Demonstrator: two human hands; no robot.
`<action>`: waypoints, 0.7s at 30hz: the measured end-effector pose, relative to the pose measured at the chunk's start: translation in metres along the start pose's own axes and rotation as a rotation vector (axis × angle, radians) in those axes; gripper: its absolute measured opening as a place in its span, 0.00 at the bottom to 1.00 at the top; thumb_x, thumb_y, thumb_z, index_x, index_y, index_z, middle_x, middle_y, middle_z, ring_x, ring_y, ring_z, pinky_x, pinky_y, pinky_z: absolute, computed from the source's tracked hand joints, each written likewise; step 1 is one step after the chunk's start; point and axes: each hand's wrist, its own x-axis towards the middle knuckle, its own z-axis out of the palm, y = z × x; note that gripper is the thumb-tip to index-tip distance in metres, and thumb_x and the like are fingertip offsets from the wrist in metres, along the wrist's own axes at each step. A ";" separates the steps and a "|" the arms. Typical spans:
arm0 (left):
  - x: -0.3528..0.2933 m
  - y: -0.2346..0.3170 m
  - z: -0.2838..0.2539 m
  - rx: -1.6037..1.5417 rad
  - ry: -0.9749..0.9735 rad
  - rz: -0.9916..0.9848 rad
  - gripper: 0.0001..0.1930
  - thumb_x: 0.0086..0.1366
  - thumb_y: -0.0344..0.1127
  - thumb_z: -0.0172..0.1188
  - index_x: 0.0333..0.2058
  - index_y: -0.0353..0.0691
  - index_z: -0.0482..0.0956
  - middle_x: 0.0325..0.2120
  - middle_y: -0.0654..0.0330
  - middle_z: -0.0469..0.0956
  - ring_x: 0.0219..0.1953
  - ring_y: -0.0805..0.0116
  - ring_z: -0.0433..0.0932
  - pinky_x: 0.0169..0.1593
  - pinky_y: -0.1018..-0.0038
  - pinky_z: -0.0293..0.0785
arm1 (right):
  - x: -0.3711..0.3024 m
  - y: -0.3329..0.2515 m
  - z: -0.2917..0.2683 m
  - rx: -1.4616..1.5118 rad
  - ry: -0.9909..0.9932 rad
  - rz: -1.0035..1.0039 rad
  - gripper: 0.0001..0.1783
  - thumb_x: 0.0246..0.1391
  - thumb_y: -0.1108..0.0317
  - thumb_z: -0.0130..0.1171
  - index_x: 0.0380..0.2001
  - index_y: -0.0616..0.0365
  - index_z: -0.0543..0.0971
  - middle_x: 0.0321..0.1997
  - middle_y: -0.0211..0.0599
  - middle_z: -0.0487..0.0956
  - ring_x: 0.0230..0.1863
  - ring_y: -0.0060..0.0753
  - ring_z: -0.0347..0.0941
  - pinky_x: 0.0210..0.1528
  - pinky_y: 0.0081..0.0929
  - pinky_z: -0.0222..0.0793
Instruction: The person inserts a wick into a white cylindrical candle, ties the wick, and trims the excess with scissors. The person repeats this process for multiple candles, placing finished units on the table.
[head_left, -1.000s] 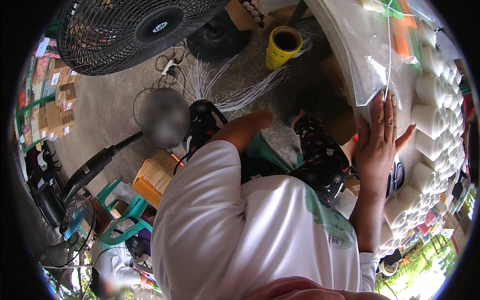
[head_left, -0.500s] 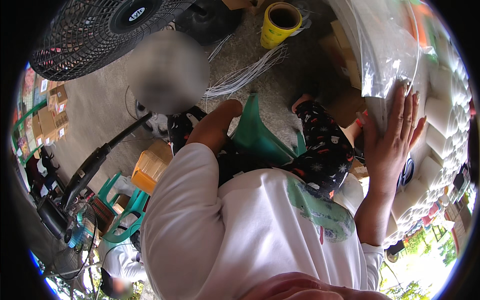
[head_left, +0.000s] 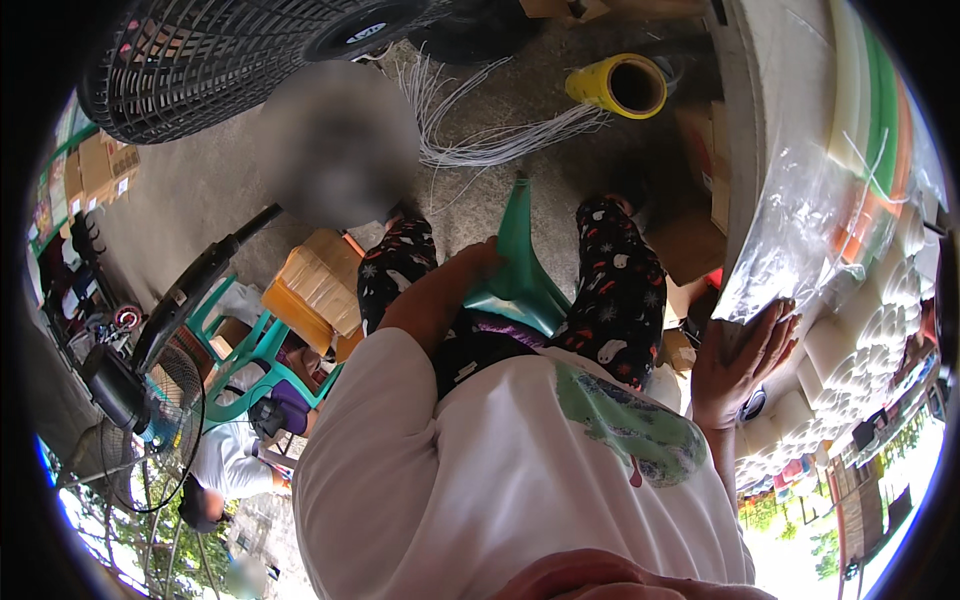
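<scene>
My right hand [head_left: 742,372] is at the near edge of a clear plastic sheet or bag [head_left: 785,245] on the pale table at my right. Its fingers are stretched out beside the plastic corner, and I see no object in its grasp. My left hand [head_left: 484,262] is down by the front of the green plastic seat [head_left: 517,270] between my thighs; its fingers are hidden. Thin white strings [head_left: 868,170] lie across the plastic, near green and orange strips [head_left: 882,110].
Many white rolls [head_left: 850,350] are stacked along the right. Ahead on the floor lie a bundle of white strings [head_left: 500,145] and a yellow tube [head_left: 615,87]. A large black fan [head_left: 230,70] stands at the far left. Cardboard boxes [head_left: 320,275] and a green chair [head_left: 255,375] are to my left.
My right hand has drawn back toward me, from lying flat over the table to the plastic's near corner. My left hand has moved in against the green seat. The whole view has shifted.
</scene>
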 end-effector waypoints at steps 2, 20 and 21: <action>-0.007 -0.017 0.020 -0.106 0.089 0.007 0.40 0.62 0.52 0.51 0.65 0.36 0.46 0.48 0.39 0.73 0.49 0.45 0.74 0.55 0.60 0.68 | 0.003 -0.002 -0.003 0.037 0.027 -0.018 0.39 0.49 0.66 0.59 0.63 0.65 0.58 0.67 0.52 0.57 0.69 0.55 0.48 0.69 0.52 0.37; 0.143 -0.157 -0.050 -0.186 0.627 -0.024 0.33 0.58 0.55 0.56 0.51 0.28 0.70 0.49 0.38 0.71 0.52 0.42 0.71 0.56 0.58 0.67 | 0.000 0.001 0.018 -0.067 0.067 0.064 0.37 0.54 0.69 0.61 0.64 0.62 0.56 0.68 0.52 0.55 0.69 0.49 0.49 0.66 0.44 0.52; 0.159 -0.158 -0.057 -0.236 0.669 -0.060 0.33 0.58 0.54 0.56 0.52 0.29 0.70 0.49 0.37 0.72 0.52 0.42 0.71 0.56 0.58 0.67 | 0.002 -0.002 0.016 -0.085 0.070 0.040 0.38 0.54 0.69 0.61 0.64 0.63 0.56 0.68 0.53 0.55 0.69 0.50 0.50 0.66 0.44 0.52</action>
